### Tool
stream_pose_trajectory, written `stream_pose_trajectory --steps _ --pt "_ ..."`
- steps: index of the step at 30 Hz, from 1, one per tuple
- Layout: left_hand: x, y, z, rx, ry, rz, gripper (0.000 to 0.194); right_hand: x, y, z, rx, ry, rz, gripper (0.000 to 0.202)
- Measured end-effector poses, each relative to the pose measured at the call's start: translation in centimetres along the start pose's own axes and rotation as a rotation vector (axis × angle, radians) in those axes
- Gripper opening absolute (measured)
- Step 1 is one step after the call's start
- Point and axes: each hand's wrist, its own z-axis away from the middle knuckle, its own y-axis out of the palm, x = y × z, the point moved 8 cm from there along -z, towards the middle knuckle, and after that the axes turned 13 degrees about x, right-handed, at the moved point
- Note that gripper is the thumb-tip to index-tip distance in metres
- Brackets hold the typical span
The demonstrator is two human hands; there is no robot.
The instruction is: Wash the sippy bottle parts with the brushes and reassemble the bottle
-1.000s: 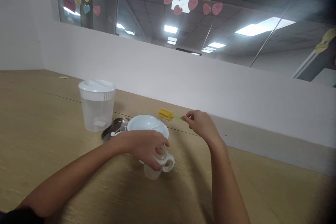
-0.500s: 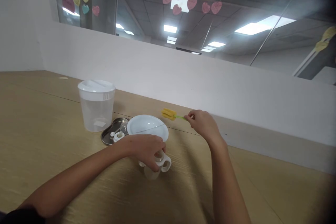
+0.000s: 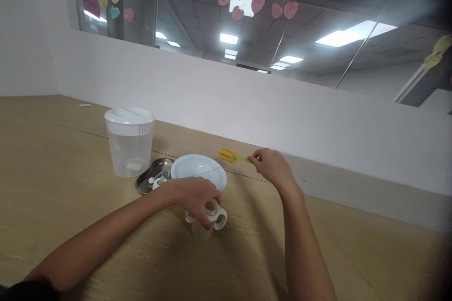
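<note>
My left hand [image 3: 198, 198] is wrapped round the neck of a clear bottle [image 3: 201, 231] with white handles on both sides. The bottle's open mouth faces up, slightly tilted. My right hand [image 3: 263, 162] pinches the green handle of a brush with a yellow sponge head [image 3: 228, 154], held level with its head pointing left, above the table. Behind the left hand lies a white bowl [image 3: 180, 165]. Left of the bowl, a metal tray [image 3: 144, 184] holds a white ring part, a clear teat and a small white piece; my left forearm partly hides them.
A clear bucket [image 3: 130, 150] with a white lid stands at the back left of the wooden table [image 3: 70, 164]. A white wall [image 3: 212, 89] rises along the table's far edge, with a window above bearing heart-shaped notes.
My left hand has shifted the bottle slightly left and up. The brush in my right hand has turned a little and stays at nearly the same spot.
</note>
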Motion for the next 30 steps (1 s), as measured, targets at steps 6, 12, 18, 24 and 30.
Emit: stream_pose_trajectory --steps 6,12,18,24,30 --pt "3.4 -3.8 2.0 -0.240 -0.007 0.202 0.070 -0.8 0.5 -0.9 -0.010 0.087 0.065 0.025" --pt "10.6 -4.9 2.1 -0.447 -0.250 0.159 0.043 -1.5 6.4 -3.6 0.242 0.118 0.095 0.024" --pt "14.4 -3.2 1.3 -0.355 -0.488 0.023 0.026 -1.7 13.7 -3.8 0.648 0.049 0.013 0.014" --pt "14.6 -2.9 1.1 -0.304 -0.549 0.010 0.027 -1.7 14.2 -4.4 0.656 0.003 -0.008 0.018" --pt "18.0 -3.2 3.7 -0.235 -0.705 0.021 0.027 1.5 9.3 -4.8 0.258 -0.119 -0.012 0.033"
